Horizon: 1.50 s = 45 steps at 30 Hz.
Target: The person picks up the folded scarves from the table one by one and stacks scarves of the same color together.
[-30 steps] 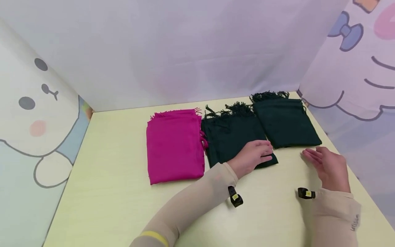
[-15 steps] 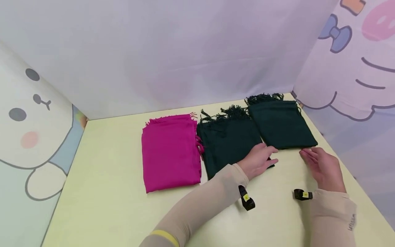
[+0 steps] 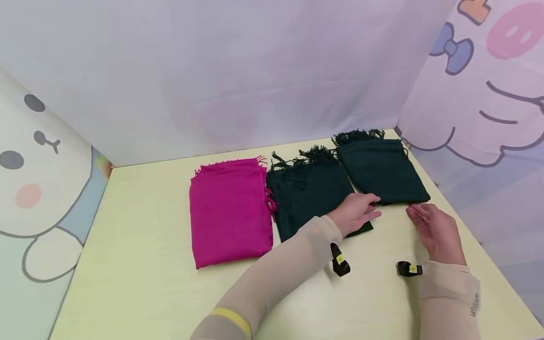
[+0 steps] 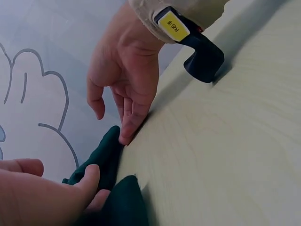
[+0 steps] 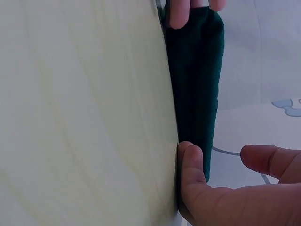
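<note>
A white cloth backdrop [image 3: 263, 80] closes off the far side of a pale yellow table [image 3: 140, 236], with cartoon-printed panels at either flank. At about two o'clock on the table lies the dark green folded scarf [image 3: 382, 172], flat, its fringe [image 3: 358, 137] pointing to roughly eleven and its side edges slanting from eleven down to five; foreshortening makes it hard to tell which side is longer. The left hand [image 3: 356, 210] is at its half-past-six corner, fingertips at the cloth, thumb spread clear of the fingers. The right hand [image 3: 435, 231] has its fingers extended to the near edge at half past four, thumb standing apart in the right wrist view. Just beside, at the scarf's eight o'clock, is a second dark scarf [image 3: 308, 189] under the left forearm, fringe towards twelve; beyond it, between eight and nine, lies a magenta scarf [image 3: 231, 215], longer fringe-to-front than across.
</note>
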### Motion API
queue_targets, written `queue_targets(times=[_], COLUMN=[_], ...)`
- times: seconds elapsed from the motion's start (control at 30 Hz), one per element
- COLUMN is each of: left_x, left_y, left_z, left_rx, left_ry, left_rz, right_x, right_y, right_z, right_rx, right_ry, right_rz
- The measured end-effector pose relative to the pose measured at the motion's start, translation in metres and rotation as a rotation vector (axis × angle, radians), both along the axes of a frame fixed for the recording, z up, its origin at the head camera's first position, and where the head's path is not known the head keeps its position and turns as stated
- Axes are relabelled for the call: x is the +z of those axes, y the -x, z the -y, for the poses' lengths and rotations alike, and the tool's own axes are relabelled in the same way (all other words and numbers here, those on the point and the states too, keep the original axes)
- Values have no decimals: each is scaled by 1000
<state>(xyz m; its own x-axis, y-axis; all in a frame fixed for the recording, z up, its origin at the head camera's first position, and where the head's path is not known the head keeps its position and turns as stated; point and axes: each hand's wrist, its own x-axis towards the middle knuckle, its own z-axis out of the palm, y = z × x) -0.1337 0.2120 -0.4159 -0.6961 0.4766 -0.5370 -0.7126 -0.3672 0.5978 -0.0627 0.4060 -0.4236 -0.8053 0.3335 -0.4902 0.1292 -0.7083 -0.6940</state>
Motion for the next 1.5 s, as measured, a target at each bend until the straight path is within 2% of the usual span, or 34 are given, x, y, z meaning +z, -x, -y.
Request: queue_targets(times=[0.33, 0.57, 0.83, 1.03, 1.23, 1.37, 1.5], left_x=[-11, -9, -10, -17, -25, -22, -14], left_y=[8, 15, 19, 23, 31, 32, 33], left_z=[-1, -11, -16, -10, 1, 5, 8], left_rx=[-39, -96, -111, -125, -226, -261, -257], left_ry=[25, 105, 134, 53, -118, -187, -229], left_rz=[25, 17, 47, 63, 63, 72, 79], right_x=[-1, 9, 9, 4, 1, -2, -3], right_y=[-5, -7, -12, -11, -8, -6, 1], right_z=[5, 4, 5, 11, 15, 14, 10], right_rx=[23, 38, 132, 210, 234, 259, 235], right_ry=[-21, -112, -50, -43, 1, 107, 284], right_rz=[11, 101, 87, 72, 22, -45, -78])
